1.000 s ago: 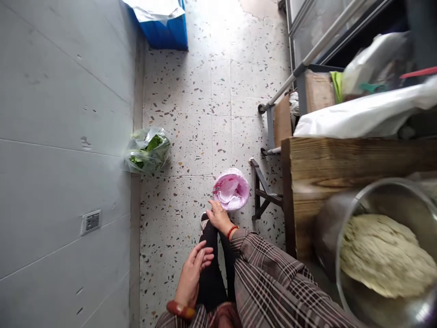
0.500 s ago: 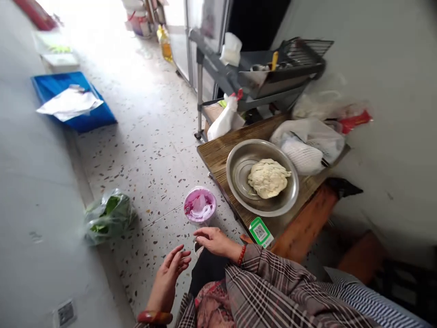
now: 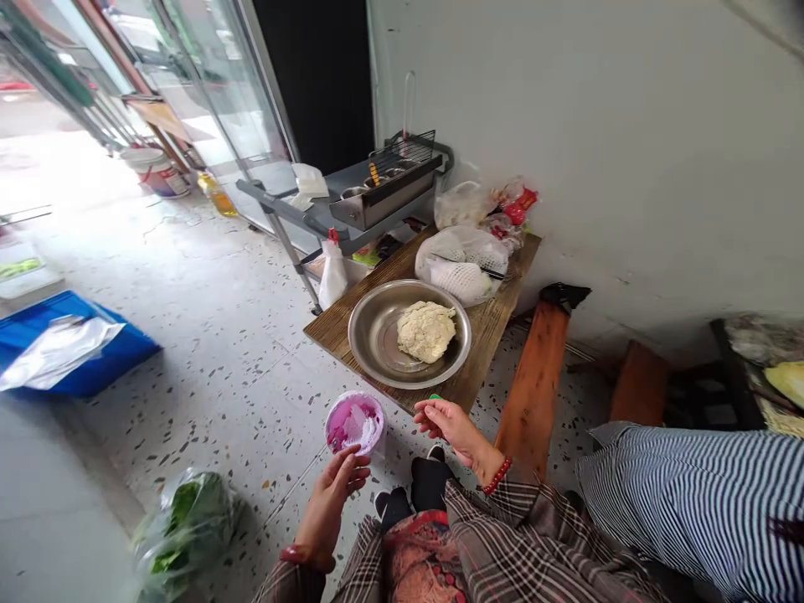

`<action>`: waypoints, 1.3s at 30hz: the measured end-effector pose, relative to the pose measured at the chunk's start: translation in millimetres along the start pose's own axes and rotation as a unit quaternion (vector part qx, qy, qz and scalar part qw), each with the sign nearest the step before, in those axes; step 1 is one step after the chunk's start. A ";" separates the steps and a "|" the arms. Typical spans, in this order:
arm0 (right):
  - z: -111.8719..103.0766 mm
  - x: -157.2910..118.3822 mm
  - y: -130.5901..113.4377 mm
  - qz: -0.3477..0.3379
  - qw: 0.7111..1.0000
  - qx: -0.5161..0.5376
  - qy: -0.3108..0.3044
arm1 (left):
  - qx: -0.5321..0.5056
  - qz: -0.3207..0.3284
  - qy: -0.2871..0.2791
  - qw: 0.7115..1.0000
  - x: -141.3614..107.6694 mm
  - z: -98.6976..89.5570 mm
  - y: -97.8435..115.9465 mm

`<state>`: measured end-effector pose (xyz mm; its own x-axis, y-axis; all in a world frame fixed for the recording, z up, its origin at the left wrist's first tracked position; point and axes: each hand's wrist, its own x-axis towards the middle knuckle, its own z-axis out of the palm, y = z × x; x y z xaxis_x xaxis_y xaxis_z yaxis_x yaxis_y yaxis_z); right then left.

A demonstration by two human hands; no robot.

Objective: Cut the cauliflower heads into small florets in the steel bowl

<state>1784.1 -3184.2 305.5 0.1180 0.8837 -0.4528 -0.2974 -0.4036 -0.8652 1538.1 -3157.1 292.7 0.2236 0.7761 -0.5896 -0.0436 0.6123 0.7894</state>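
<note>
My left hand (image 3: pixel 332 501) hangs in the air at the lower middle, fingers loosely bent and apart, holding nothing. Its fingertips come close to the near side of a pink-lined tub (image 3: pixel 370 427) on the floor, in which something white and dark pink lies. To the right, my right hand (image 3: pixel 457 431) is also bare, its fingers stretched out just past the near corner of a wooden table (image 3: pixel 496 335). On that table a wide steel basin (image 3: pixel 383 352) holds a rough lump of pale dough (image 3: pixel 427 331). Neither hand touches the basin.
White plastic bags (image 3: pixel 468 260) crowd behind the basin. A grey cart (image 3: pixel 295 213) stands beyond the table. On the floor are a blue bin (image 3: pixel 119 356) and a bag of green leaves (image 3: pixel 182 528). A wooden bench (image 3: pixel 533 389) and a person in striped clothing (image 3: pixel 697 494) are at right.
My view has swung to the right, so the basin and table appear further left. My right hand has moved rightward, away from the tub; both hands stay empty.
</note>
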 end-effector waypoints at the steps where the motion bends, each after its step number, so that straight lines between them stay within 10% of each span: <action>1: -6.6 -4.3 -5.3 -0.010 1.000 0.010 0.008 | 0.006 0.004 -0.010 1.000 4.8 7.4 4.0; 12: -121.3 -16.6 -50.0 -0.020 0.994 0.011 0.110 | 0.006 0.064 -0.028 0.997 42.4 99.7 50.7; 18: -216.9 85.7 -102.8 -0.118 0.970 -0.192 0.091 | -0.016 0.100 0.088 0.991 65.9 139.3 50.4; 25: -309.3 229.2 -196.2 -0.342 0.817 -0.448 0.124 | 0.108 0.114 0.175 0.972 120.2 221.3 69.0; 30: -338.8 291.0 -213.8 -0.362 0.734 -0.567 0.094 | 0.328 0.176 0.187 0.909 171.2 260.9 85.4; 39: -365.0 335.8 -209.2 -0.264 0.689 -0.671 0.076 | 0.632 0.133 0.147 0.749 227.5 303.0 102.8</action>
<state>2231.8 -2889.4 255.9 0.0016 0.9974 0.0717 0.9565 0.0194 -0.2911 1879.5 -2963.2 291.5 0.1392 0.9587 -0.2482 0.9500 -0.0585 0.3068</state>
